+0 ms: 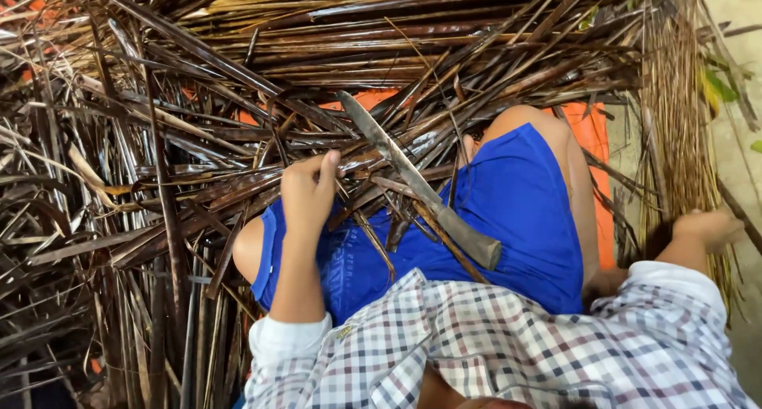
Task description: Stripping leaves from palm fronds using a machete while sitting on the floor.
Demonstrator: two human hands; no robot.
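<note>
My left hand [308, 188] is out over my lap, fingers curled in tight and pinching a thin dark strip [359, 193] from the heap of dried palm-like fronds [159, 139] spread all around me. Across my thighs lies the long knife [413, 183], loose, no hand on it: the worn grey blade points up and to the left into the fronds, and the handle [470, 241] slants down to the right, resting on my blue shorts [516, 218]. The blade runs just beside my left fingertips, and I cannot tell whether they touch it. A few split strips lie across my lap under and beside the knife. Off on the other side, my right hand [709, 226] is stretched well away from the knife, down against a bundle of pale straw-coloured stems [675, 123] that stands upright along the edge; from here I see only the back of it, so I cannot tell whether it is gripping the stems or just resting on them. My checked shirt [492, 337] fills the bottom of the view, sleeves pushed up on both forearms. An orange sheet [591, 139] shows beneath the fronds, behind my knee.
</note>
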